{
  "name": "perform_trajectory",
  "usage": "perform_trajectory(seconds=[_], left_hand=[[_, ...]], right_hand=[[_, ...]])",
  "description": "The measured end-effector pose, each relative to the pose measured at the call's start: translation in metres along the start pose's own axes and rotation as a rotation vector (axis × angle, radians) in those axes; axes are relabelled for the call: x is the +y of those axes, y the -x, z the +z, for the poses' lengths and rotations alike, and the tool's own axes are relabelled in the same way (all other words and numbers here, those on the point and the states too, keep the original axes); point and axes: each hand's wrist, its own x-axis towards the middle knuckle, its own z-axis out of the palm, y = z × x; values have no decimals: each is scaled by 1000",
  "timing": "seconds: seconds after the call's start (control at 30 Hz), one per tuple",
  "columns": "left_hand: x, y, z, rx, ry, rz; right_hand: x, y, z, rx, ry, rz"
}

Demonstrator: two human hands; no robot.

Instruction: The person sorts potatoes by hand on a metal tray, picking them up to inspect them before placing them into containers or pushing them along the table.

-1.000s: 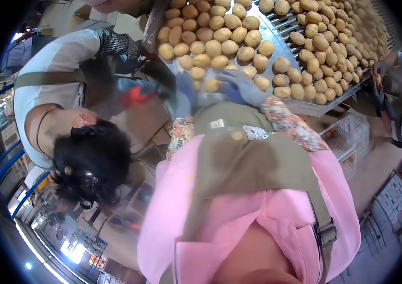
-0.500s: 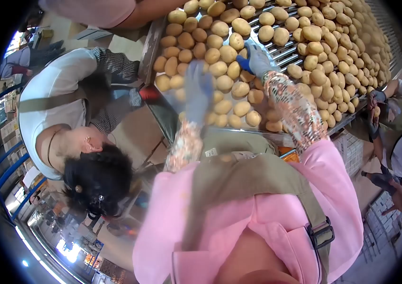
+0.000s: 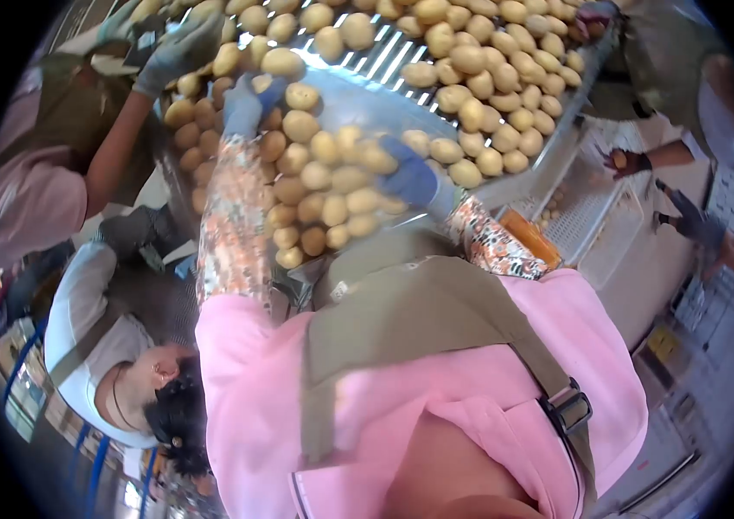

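Note:
Potatoes [image 3: 300, 126] lie in a crowded layer on the metal tray of a sorting table. My left hand [image 3: 244, 111], in a grey and blue glove, reaches to the far left part of this layer. Its fingers and thumb are apart, with a potato [image 3: 261, 83] showing between them; a firm grip on it cannot be made out. On the right side of the layer, my right hand [image 3: 414, 177] lies against the potatoes with its blue-gloved fingers stretched out. Several potatoes beside it are blurred by motion.
Beyond the tray, metal rollers [image 3: 389, 60] carry more potatoes. A co-worker's gloved hand [image 3: 181, 54] reaches in at upper left. Another person in white [image 3: 95, 298] bends at left. A perforated crate [image 3: 587, 186] stands below the table at right, near another person's hand [image 3: 626, 163].
The view has turned, so the table sits further left and higher. My right hand has come nearer my body, beside the potatoes. A bare strip of tray now shows between the layer and the rollers.

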Motion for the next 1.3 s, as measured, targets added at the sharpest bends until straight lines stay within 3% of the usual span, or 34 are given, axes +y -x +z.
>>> perform_trajectory(seconds=[0.07,0.1,0.13,0.2,0.23,0.27,0.33,0.37,0.4,0.47,0.53,0.57,0.6,0.67,0.7,0.73,0.8,0.93,1.0,1.03,1.1,1.13,1.2,1.23,1.27,1.3], left_hand=[[22,29,-9,176,49,149],[30,44,-13,270,61,233],[34,63,-14,362,76,311],[42,115,-1,292,700,315],[55,142,2,373,695,414],[52,156,6,263,614,449],[79,214,7,314,512,535],[88,231,12,343,489,523],[93,248,15,330,419,564],[96,274,15,280,273,622],[100,289,19,202,140,694],[102,292,21,81,181,668],[102,294,19,86,179,674],[103,298,17,149,19,712],[101,297,22,116,101,676],[99,296,26,122,103,677],[96,292,33,83,214,661],[88,288,39,83,317,703],[90,285,38,107,282,642],[91,286,38,99,282,648],[97,292,37,87,55,533],[99,291,38,74,-57,483],[60,280,63,-86,954,199],[59,277,60,44,888,361],[65,277,51,54,952,316],[68,276,49,80,933,335]], right_hand=[[-58,-5,7,232,-1182,679],[-75,-11,21,336,-972,550],[-93,-11,18,587,-1643,879],[-89,8,29,518,-1586,760],[-90,13,35,491,-1318,740],[-91,19,38,491,-1319,737],[-91,22,47,579,-1654,765],[-117,5,41,473,-982,688],[-105,3,69,851,-963,736],[-90,7,50,552,-1985,644],[-122,-2,36,396,-1206,294],[-124,2,35,424,-1091,388],[-116,7,37,423,-1088,380],[-104,7,40,448,-1119,584],[-113,12,36,512,-1475,505],[-120,11,32,508,-1472,503],[-124,11,29,356,-241,308],[-106,17,37,332,-243,240],[-109,14,34,396,94,195],[-112,14,33,404,97,200],[-130,4,27,537,-391,452],[-130,4,21,428,-114,384],[-119,3,17,161,418,293],[-125,4,22,339,-369,451],[-130,5,26,514,-1167,534],[-124,8,24,564,-1144,545]])
